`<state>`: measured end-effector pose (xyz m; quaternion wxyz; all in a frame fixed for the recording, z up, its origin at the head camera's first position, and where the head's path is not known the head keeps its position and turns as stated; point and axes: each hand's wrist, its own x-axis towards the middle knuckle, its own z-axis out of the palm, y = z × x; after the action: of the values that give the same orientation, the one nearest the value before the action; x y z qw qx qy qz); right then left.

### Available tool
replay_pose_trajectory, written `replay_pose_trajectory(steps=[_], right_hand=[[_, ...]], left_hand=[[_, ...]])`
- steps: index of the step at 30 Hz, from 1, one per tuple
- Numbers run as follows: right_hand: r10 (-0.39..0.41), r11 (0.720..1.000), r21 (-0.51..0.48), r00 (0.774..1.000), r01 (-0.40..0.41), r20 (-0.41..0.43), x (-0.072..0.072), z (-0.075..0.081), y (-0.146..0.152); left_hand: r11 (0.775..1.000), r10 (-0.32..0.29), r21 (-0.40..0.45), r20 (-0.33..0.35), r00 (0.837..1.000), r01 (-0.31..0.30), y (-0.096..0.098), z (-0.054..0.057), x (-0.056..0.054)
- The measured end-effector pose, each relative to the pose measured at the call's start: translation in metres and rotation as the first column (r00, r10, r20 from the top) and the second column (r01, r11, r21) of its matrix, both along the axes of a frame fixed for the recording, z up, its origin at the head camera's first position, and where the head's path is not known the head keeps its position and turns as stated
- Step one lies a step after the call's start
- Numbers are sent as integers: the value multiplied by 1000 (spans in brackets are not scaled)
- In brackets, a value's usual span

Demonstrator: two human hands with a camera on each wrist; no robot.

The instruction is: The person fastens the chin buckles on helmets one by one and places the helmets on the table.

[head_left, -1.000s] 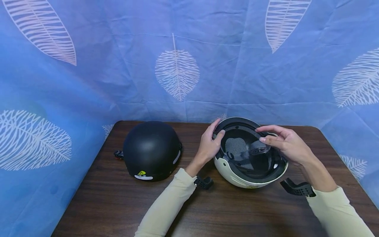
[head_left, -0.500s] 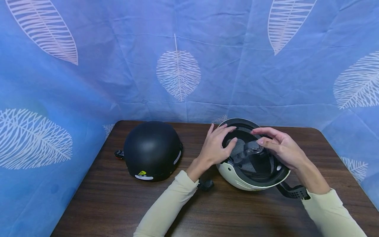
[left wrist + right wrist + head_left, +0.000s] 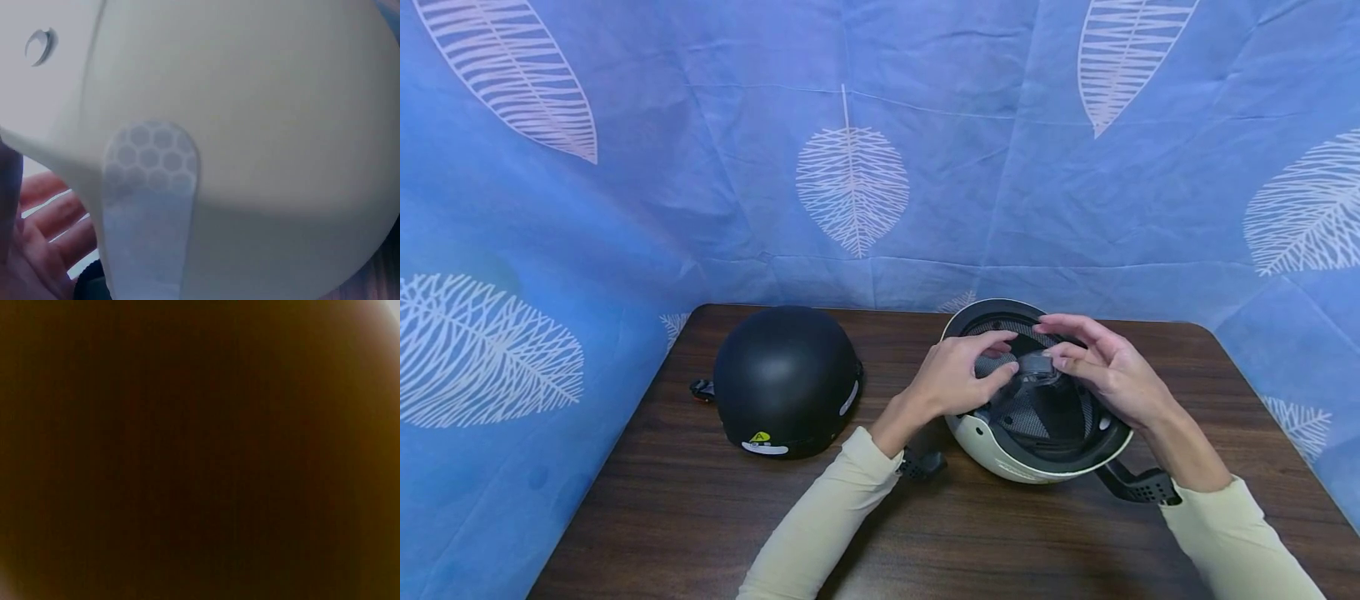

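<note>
A cream helmet [image 3: 1003,454] lies upside down on the table, its dark padded inside facing up. Over its opening, the black buckle [image 3: 1036,367] of the chin strap sits between both hands. My right hand [image 3: 1120,371] pinches the buckle's right end between thumb and fingers. From the left, my left hand [image 3: 951,375] reaches over the rim, thumb and fingers closing at the buckle's other end. In the left wrist view the helmet shell [image 3: 269,112] fills most of the picture, with part of the hand beside it. The right wrist view is dark and blurred.
A matte black helmet [image 3: 786,375] stands dome up at the left of the brown wooden table [image 3: 1000,542], a small black clip [image 3: 702,390] sticking out at its side. A blue cloth [image 3: 970,183] with white leaf prints hangs behind the table.
My left hand has left the cream helmet's left rim and moved right and inward to the buckle. My right hand has drawn the buckle slightly left.
</note>
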<state>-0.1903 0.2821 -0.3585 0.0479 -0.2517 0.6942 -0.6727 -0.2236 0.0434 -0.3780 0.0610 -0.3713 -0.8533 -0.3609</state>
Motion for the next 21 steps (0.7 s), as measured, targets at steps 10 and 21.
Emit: replay_pose_trajectory(steps=[10, 21], right_hand=[[38, 999, 36, 999, -37, -28, 0, 1, -1], [-479, 781, 341, 852, 524, -211, 10, -2, 25]], left_hand=[[997, -50, -56, -60, 997, 46, 1, -1, -3], [997, -74, -36, -11, 997, 73, -3, -8, -5]])
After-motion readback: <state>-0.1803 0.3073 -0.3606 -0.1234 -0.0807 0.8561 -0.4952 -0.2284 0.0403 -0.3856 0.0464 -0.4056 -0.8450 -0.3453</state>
